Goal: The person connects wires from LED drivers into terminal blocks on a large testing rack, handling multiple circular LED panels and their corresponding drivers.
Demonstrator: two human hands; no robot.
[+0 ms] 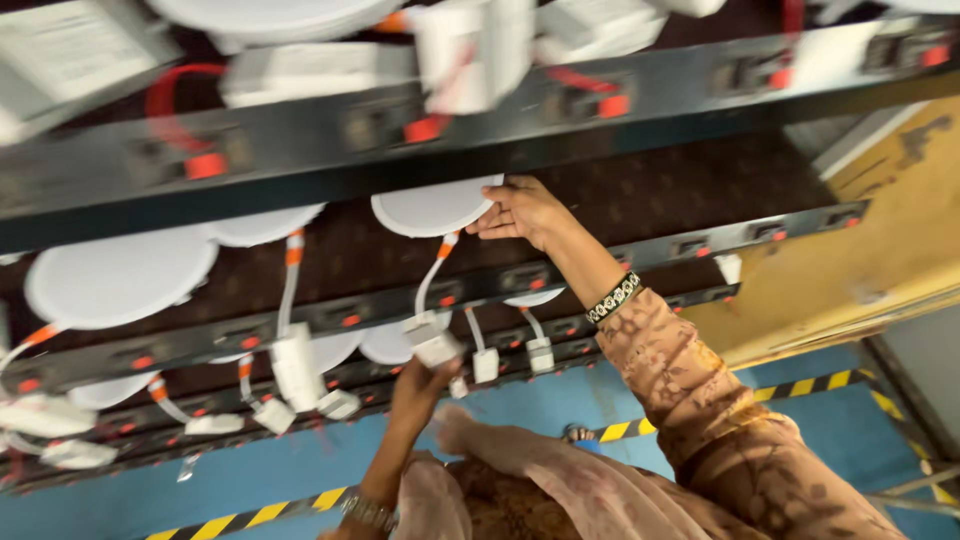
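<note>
Holding a round white panel light (432,207) by its edge, my right hand (520,212) has its fingers curled over the rim at the disc's right side, thumb beneath. The disc is flat, thin and plain white, and its upper part is hidden behind the dark metal rail (330,160) of the rack. From under the disc a white cable with orange bands (440,258) runs down and to the left, ending in a small white rectangular driver box (434,346). My left hand (420,388) is closed around that box from below, fingers wrapped up its sides, so the light sits up and to the right of this hand with the cable stretched between the two. On my right wrist is a beaded bracelet (613,297) above a patterned brown sleeve (690,380). More white discs (120,275) and driver boxes (296,366) hang along the rack's other rails to my left, and below lies a blue floor (520,400) with a yellow and black striped line.
</note>
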